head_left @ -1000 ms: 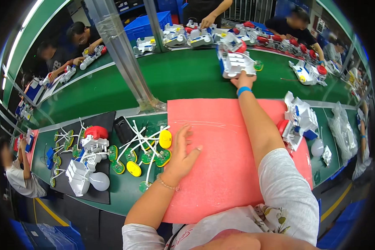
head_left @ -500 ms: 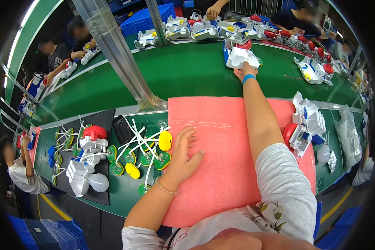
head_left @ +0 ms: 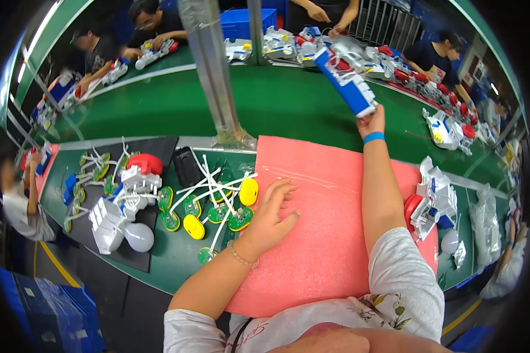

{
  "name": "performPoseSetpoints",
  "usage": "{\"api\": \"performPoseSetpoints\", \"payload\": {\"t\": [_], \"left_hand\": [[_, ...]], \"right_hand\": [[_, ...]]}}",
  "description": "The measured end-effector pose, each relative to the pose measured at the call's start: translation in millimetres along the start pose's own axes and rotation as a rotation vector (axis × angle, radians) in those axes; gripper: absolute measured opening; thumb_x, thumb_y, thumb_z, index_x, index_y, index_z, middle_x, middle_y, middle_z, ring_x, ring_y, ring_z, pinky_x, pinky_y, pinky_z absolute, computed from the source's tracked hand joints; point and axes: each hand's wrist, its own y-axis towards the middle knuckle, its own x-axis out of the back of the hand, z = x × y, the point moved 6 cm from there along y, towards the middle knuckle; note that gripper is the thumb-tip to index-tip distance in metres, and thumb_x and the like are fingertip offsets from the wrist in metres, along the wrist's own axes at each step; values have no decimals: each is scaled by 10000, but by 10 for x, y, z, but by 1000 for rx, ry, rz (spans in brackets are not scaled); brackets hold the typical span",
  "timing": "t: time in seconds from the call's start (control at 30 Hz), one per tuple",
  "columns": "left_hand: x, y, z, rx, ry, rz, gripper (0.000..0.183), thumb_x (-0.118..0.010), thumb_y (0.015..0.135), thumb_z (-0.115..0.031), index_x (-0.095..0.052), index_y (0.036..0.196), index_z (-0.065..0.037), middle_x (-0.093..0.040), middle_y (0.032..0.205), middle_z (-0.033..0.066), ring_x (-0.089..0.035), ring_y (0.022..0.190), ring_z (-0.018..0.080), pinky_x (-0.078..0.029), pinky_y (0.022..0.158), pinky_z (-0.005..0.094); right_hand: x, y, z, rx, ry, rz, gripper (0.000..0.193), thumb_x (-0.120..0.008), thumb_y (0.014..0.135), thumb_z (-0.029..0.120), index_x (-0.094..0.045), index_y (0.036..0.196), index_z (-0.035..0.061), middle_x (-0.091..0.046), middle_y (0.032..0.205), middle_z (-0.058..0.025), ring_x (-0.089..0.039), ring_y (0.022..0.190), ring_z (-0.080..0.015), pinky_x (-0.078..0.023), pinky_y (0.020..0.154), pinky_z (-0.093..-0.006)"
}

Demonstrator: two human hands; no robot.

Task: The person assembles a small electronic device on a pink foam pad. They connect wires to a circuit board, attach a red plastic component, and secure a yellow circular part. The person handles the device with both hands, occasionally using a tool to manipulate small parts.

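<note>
My right hand (head_left: 372, 121) reaches out past the pink foam mat (head_left: 318, 247), gripping the near end of a blue and white plastic housing (head_left: 346, 88) with red and white parts inside. It is tilted up above the green conveyor belt (head_left: 288, 100). My left hand (head_left: 271, 219) rests over the mat's left side, fingers apart and holding nothing. Beside it lie a yellow oval part (head_left: 249, 192) and several green circuit boards (head_left: 240, 219) with white cables.
To the left, a white assembly with a red part (head_left: 144, 163) and white globe (head_left: 139, 237) sits on a black mat. Another white assembly (head_left: 436, 197) stands right. A metal post (head_left: 209, 70) rises at the belt's near side. Co-workers handle similar units across the belt.
My right hand has lifted and turned the housing, so its long blue side now shows. The view has shifted slightly. My left hand keeps its open pose over the mat.
</note>
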Motion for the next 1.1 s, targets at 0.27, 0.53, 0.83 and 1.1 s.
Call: {"api": "performPoseSetpoints", "payload": {"t": [0.27, 0.53, 0.83, 1.1], "left_hand": [[-28, -10, -40, -63, 8, -25, 439, -576, 747, -83, -440, 1160, -19, -372, 1250, 158, -495, 1045, 272, -432, 874, 339], [-20, 13, -57, -14, -5, -2, 442, -587, 737, -55, -449, 1156, -26, -384, 1246, 137, -509, 981, 218, -431, 847, 320], [-37, 26, 153, 2, -11, 4, 465, -564, 719, 0, -434, 1164, -29, -386, 1240, 119, -506, 946, 207, -446, 813, 307], [-106, 46, 185, 8, -48, 66, 438, -515, 763, 31, -419, 1186, -32, -367, 1276, 112, -500, 978, 193, -440, 825, 289]], "right_hand": [[-203, -151, 567, -76, 30, 223, 133, -424, 826, 275, -511, 771, 190, -523, 604, 52, -442, 400, -83, -285, 289, -192], [-590, -506, 858, 134, 40, 288, 215, -510, 811, 308, -539, 917, 124, -571, 808, 3, -536, 650, -109, -429, 516, -237], [-705, -1519, 1294, 204, 27, 95, 302, -535, 785, 294, -473, 964, 58, -493, 819, -101, -523, 666, -182, -478, 596, -295], [510, -2469, 2936, 488, -172, -57, 247, -526, 820, 292, -469, 915, 71, -510, 835, -113, -529, 645, -171, -477, 559, -261]]}}
